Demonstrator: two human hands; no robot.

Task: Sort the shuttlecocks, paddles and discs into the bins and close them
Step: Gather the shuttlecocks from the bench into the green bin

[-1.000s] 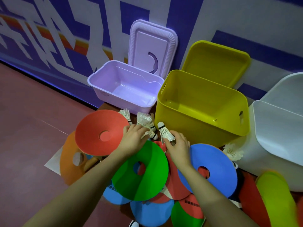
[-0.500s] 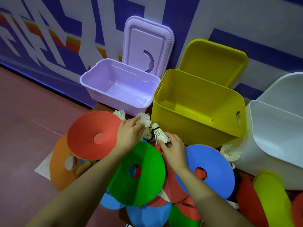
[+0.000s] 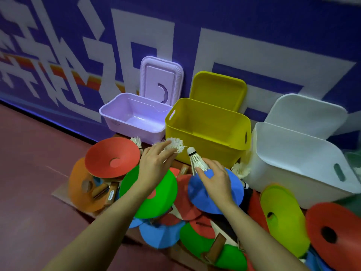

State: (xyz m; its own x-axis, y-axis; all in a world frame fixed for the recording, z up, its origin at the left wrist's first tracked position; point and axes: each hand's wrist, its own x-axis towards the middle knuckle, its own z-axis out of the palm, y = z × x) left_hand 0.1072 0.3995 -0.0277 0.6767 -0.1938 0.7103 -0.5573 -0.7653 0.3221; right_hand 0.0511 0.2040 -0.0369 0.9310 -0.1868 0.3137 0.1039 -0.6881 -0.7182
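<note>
Head view: both hands have lifted off the pile.
Left hand [image 3: 156, 163]: fingers pinching shuttlecocks [image 3: 174, 144], near purple bin [image 3: 134, 116].
Right hand [image 3: 214, 178]: pinching a shuttlecock [image 3: 196, 160].
Meaning: drop comes next, probably.

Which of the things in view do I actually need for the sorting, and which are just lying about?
Needed: shuttlecock in the right hand; shuttlecocks in the left hand; discs; paddles; purple bin; yellow bin; white bin.

Lying about: cardboard sheet.
</note>
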